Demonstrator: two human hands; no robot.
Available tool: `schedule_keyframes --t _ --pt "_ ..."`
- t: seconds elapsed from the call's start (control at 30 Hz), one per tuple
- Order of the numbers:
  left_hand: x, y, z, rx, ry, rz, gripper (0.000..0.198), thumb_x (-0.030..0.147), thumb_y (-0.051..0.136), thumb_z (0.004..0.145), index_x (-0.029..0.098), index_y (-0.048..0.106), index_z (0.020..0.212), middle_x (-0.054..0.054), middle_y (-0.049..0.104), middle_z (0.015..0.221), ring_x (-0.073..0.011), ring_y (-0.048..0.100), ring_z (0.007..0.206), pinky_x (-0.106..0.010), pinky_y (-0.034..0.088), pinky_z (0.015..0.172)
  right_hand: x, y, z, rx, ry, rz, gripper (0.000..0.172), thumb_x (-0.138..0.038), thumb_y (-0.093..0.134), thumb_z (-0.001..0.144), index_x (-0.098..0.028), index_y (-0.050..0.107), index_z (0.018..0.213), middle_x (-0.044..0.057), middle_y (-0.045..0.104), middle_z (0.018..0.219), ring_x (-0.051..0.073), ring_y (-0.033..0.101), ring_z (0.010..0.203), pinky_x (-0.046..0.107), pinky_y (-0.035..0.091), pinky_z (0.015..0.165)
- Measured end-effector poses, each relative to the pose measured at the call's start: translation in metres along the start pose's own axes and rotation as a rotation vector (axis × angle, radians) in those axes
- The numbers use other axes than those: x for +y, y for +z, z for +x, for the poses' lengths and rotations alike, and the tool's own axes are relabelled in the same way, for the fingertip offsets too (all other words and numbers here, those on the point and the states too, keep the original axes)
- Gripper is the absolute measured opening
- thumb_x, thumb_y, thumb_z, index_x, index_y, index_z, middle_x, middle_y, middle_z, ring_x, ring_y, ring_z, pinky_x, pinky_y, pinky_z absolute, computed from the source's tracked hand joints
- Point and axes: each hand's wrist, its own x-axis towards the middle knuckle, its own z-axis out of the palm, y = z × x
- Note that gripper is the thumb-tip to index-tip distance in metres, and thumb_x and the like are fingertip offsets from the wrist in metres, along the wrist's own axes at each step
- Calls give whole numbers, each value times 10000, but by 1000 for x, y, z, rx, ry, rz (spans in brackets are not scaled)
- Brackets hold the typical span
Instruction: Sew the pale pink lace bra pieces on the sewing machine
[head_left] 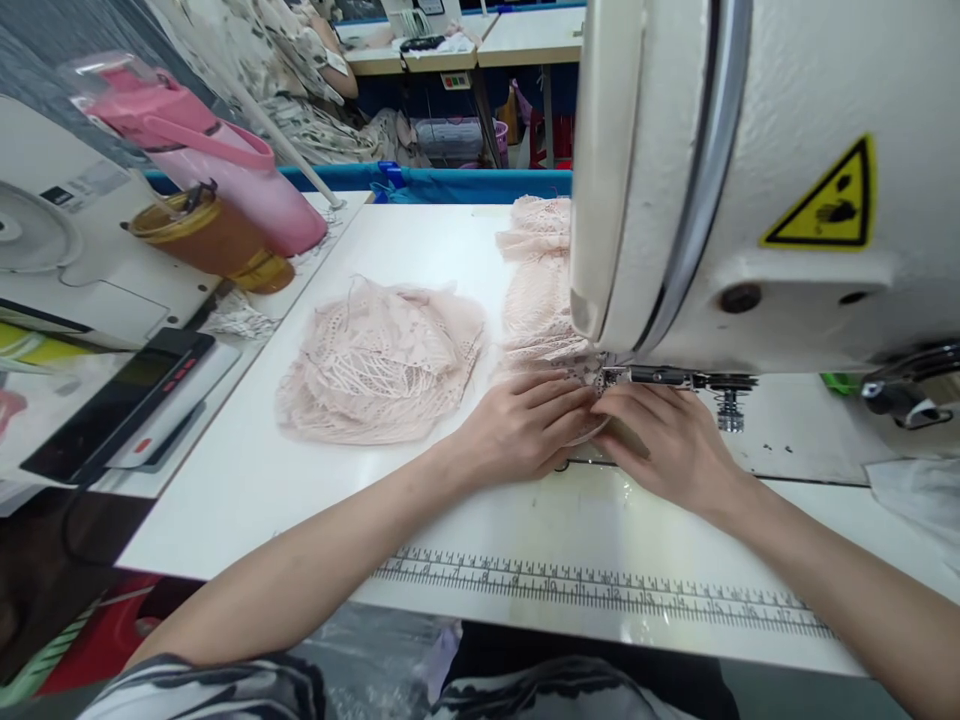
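Pale pink lace fabric (pixel 536 300) runs under the head of a white sewing machine (pixel 795 290). Beside the needle area, my left hand (pixel 525 420) presses on the lace, its fingers close together and bent over the edge. From the other side my right hand (pixel 664 440) meets it, thumb and fingers closed on the lace edge by the presser foot; the fingertips are partly hidden. A second heap of pink lace (pixel 382 365) lies on the white table (pixel 337 510) to the left, apart from both hands.
A printed ruler strip (pixel 600 590) runs along the table's front edge. On the left stand a pink bottle (pixel 202 150), an amber cup (pixel 217 240) and a black control panel (pixel 120 400). Another person (pixel 277 80) sits behind, near further tables (pixel 525 40).
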Motion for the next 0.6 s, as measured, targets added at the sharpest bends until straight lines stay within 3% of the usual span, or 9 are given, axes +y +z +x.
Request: schedule_keyframes --t 0.17,0.3,0.47,0.6 --pt "0 -5 3 84 45 -2 142 187 517 884 157 640 948 -20 720 938 -150 671 840 -308 556 817 3 -1 2 61 -157 60 123 -117 534 871 -202 602 815 -11 664 854 124 575 828 266 432 698" --pt "1 -3 0 71 -109 -84 200 113 436 857 160 614 780 -27 647 752 -153 590 702 -301 520 675 4 -1 2 95 -155 147 75 -131 585 859 -186 631 834 -7 678 842 122 590 825 263 444 694" --pt "4 -7 8 -14 -352 -285 324 26 319 860 150 590 733 -39 581 718 -142 532 692 -273 462 623 6 1 -1 88 -96 159 83 -188 593 870 -208 665 833 -23 690 828 118 613 804 266 445 661" --pt "-1 -12 18 -136 -271 -410 245 99 368 852 141 603 794 -40 575 737 -149 545 699 -296 477 656 8 0 -4 70 -73 123 101 -209 590 872 -231 676 824 -32 701 850 121 625 839 271 471 716"
